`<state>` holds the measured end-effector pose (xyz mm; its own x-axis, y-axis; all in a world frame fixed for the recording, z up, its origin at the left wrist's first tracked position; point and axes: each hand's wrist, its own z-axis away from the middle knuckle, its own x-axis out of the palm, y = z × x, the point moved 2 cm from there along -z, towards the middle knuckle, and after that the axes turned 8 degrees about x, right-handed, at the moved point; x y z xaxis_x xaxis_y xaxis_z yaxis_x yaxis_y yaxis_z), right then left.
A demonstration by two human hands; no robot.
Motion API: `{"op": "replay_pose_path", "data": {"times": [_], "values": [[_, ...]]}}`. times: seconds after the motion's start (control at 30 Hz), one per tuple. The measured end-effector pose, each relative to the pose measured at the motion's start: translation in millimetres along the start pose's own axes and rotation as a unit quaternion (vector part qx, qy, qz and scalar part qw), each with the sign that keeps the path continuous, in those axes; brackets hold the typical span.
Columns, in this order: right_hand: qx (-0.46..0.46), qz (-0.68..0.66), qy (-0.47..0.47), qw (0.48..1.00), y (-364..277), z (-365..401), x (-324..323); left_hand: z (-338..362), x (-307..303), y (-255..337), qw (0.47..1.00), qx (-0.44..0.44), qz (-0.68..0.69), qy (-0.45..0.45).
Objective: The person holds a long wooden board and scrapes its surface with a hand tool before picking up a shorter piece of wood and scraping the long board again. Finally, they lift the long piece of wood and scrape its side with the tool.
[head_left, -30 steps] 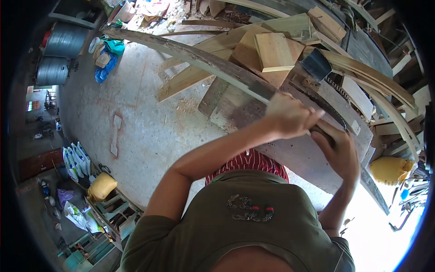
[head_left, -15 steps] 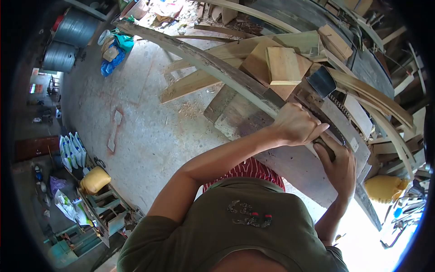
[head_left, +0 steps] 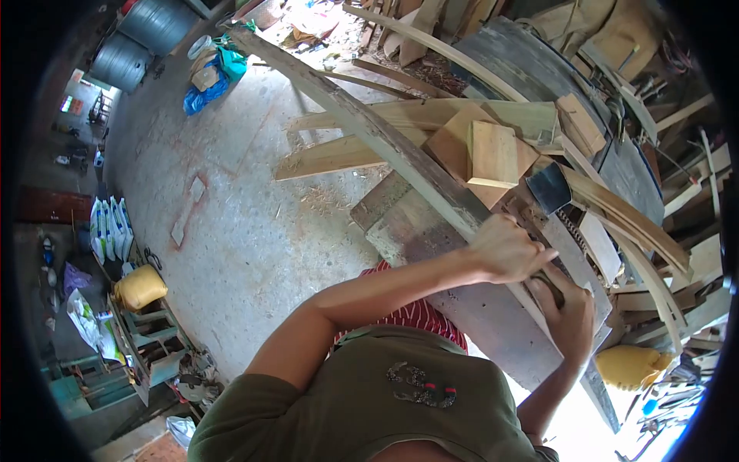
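A long plank [head_left: 362,127] slants across the view on its narrow edge, from the upper left down to my hands. My left hand [head_left: 508,250] is closed in a fist over the plank's near part, its thumb pointing toward the other hand. Just behind it, my right hand [head_left: 571,312] wraps round the dark curved handle of what looks like a hand plane [head_left: 550,283]. Most of this tool is hidden under both hands. Below the plank lies a worn, stained bench board [head_left: 493,331].
Wood blocks [head_left: 493,154] and curved strips [head_left: 627,219] crowd the area beyond my hands, near a black box-like part [head_left: 549,189]. A yellow jerrycan [head_left: 633,366] stands at the right. Metal drums [head_left: 123,61] and a blue bag [head_left: 206,96] are on the floor at the left.
The camera view has tilted, so the bench, plank and hands appear lower in the picture. Both hands keep their grip, at about the same place along the plank.
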<state>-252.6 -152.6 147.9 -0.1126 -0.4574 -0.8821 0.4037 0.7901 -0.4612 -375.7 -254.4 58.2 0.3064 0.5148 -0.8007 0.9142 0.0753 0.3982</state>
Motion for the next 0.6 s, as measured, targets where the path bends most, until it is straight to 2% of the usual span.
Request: {"op": "replay_pose_path", "data": {"times": [0.07,0.1,0.13,0.2,0.23,0.33,0.37,0.4,0.47,0.5,0.53,0.6], "values": [[0.065,0.002,-0.058,0.996,-23.4,-14.9,10.7,7.7,-17.5,-22.8,0.996,-0.03,-0.056,-0.069],[0.044,0.062,-0.055,0.996,-33.1,-22.6,18.4,14.6,-21.8,-36.1,0.994,-0.004,-0.094,-0.052],[0.044,0.061,-0.051,0.996,-31.5,-23.4,22.3,12.7,-25.1,-38.5,0.994,-0.001,-0.095,-0.051],[-0.034,0.033,0.031,0.998,-34.7,-29.0,29.3,11.1,-34.7,-48.1,0.994,-0.092,-0.024,-0.059],[-0.05,-0.002,0.059,0.997,-23.7,-25.8,30.5,5.1,-36.9,-43.7,0.985,-0.121,-0.019,-0.124],[-0.07,-0.087,0.032,0.993,0.7,-12.8,21.1,0.4,-27.0,-16.2,0.987,-0.091,-0.003,-0.13],[-0.076,-0.079,0.013,0.994,5.4,-11.0,18.5,8.2,-10.8,-13.9,0.998,-0.021,-0.061,0.018],[-0.079,-0.077,0.011,0.994,4.0,-13.7,22.3,5.2,-19.5,-15.3,0.998,-0.024,-0.062,0.021],[-0.071,-0.049,0.037,0.996,-5.0,-18.4,33.9,0.1,-40.0,-26.2,0.967,-0.103,-0.015,-0.233],[-0.058,-0.04,0.032,0.997,-21.3,-24.8,36.1,4.2,-43.2,-38.5,0.974,-0.062,-0.085,-0.199],[-0.058,-0.039,0.035,0.997,-31.6,-35.5,40.6,10.9,-42.9,-57.6,0.975,-0.059,-0.085,-0.198],[-0.108,-0.045,0.054,0.992,-40.8,-48.4,51.5,18.6,-48.0,-79.1,0.99,-0.028,-0.115,-0.08]]}}
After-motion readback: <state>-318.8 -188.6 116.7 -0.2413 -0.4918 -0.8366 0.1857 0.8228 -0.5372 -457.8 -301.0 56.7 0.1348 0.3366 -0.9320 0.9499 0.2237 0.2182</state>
